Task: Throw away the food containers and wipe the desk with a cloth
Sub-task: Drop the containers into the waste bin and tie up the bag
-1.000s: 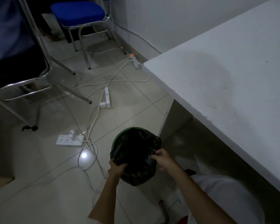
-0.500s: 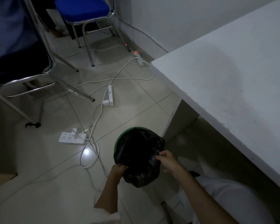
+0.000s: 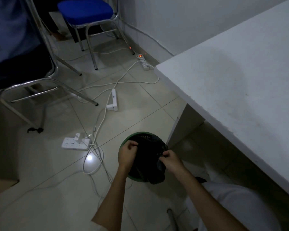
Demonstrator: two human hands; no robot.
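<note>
A green round bin [image 3: 123, 144] stands on the tiled floor beside the white desk [image 3: 240, 90]. A black plastic bag [image 3: 148, 152] fills it and sags over the near rim. My left hand [image 3: 128, 153] grips the bag's edge at the left rim with curled fingers. My right hand [image 3: 171, 160] pinches the bag's edge on the right side. No food containers or cloth are visible; what lies inside the bag is too dark to make out.
White power strips [image 3: 75, 144] [image 3: 114, 100] [image 3: 144, 63] and tangled cables [image 3: 93, 164] lie on the floor left of the bin. A blue-seated metal chair [image 3: 85, 10] stands at the back, another chair frame [image 3: 40, 84] at the left. A cardboard corner [image 3: 2, 187] shows at the left edge.
Both hands have come up onto the top of the bag and closer together, gathering its edges over the bin. The view has drawn nearer.
</note>
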